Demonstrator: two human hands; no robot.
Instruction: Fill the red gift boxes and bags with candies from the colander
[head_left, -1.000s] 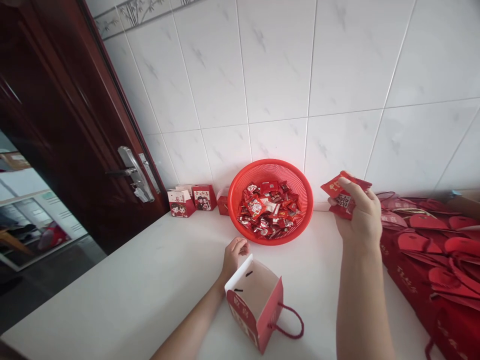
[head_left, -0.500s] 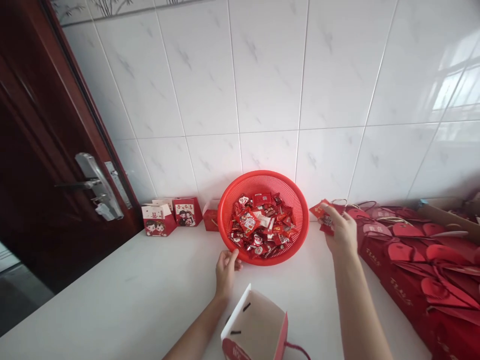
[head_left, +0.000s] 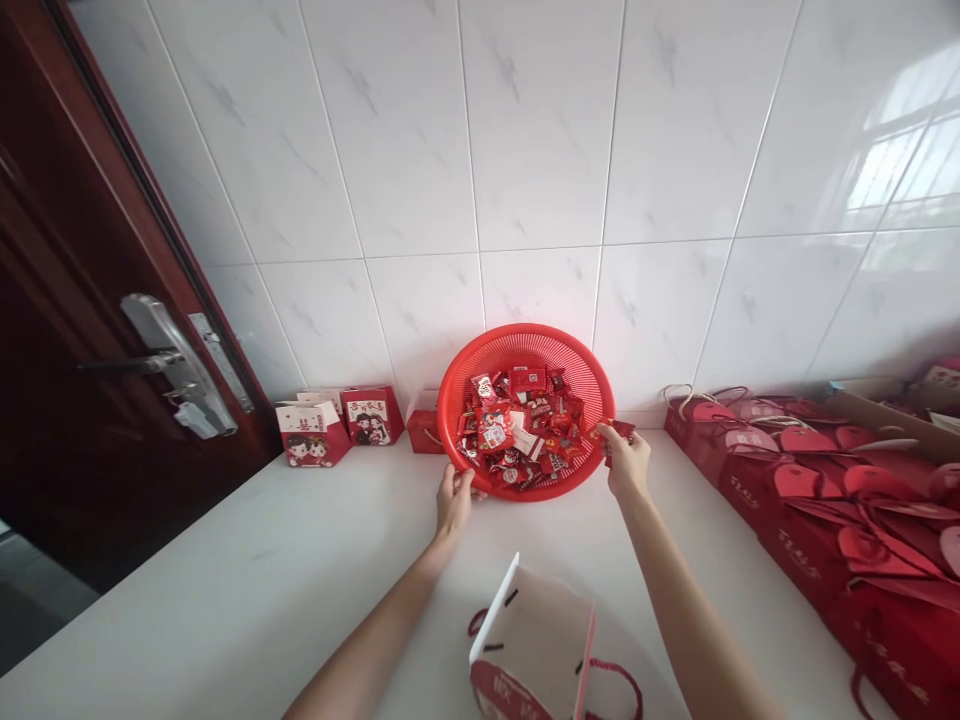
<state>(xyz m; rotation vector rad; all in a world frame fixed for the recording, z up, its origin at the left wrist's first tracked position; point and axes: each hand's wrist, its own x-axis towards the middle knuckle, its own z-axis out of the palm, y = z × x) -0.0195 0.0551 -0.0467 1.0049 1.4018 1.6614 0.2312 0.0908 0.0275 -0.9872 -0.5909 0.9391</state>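
Note:
A round red plastic basket (head_left: 459, 370) leans tilted toward me near the wall, with red-wrapped candies (head_left: 536, 420) heaped inside. My left hand (head_left: 455, 500) grips the basket's lower left rim, thumb over the edge and fingers partly hidden beneath. At the right rim, my right hand (head_left: 628, 460) pinches several red candy packets (head_left: 616, 432); their exact count is hard to make out. Below, close to me, stands an open gift box (head_left: 532, 625) with a pale inside, dark slots and a red cord handle (head_left: 622, 675).
Small printed boxes (head_left: 313, 432) and a red box (head_left: 425, 430) stand along the wall at left. Rows of red gift boxes (head_left: 795, 500) fill the right side, with a cardboard carton (head_left: 885, 405) behind. A dark wooden door (head_left: 82, 300) is at far left.
My right hand has moved left with the candy packets, from beside the red gift boxes to the basket's right rim. My left hand stays on the rim. The view has shifted slightly.

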